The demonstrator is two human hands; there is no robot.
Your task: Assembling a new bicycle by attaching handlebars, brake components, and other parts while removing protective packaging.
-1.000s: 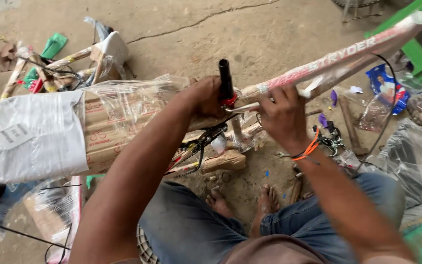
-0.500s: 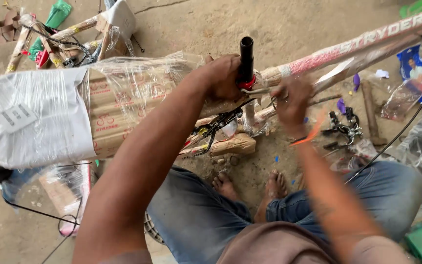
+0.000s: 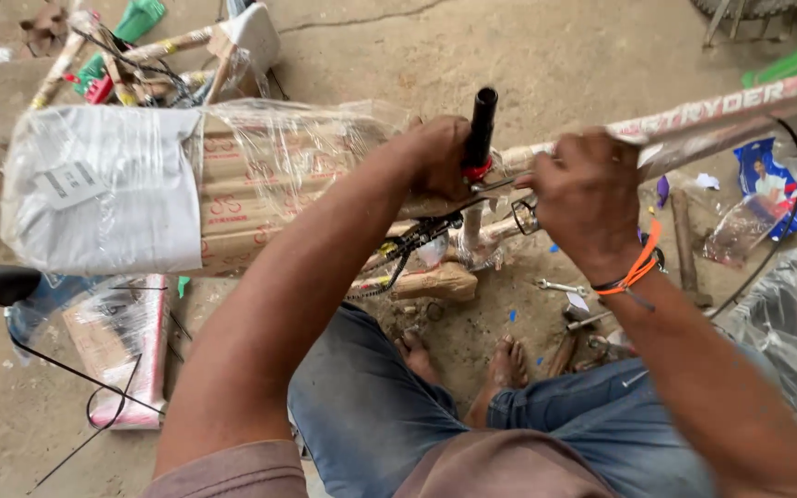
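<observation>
the left hand is clamped on the wrapped bicycle frame beside the black seat post; the right hand grips the same joint, fingers closed on something small i cannot tell. the post stands upright in the frame. the frame's long axis runs left to right above the floor, still largely in plastic wrap and cardboard.

Glossy clear plastic film wraps matt cardboard; the black post looks matt.

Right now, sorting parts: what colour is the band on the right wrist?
Orange band, clearest in the head view.
</observation>
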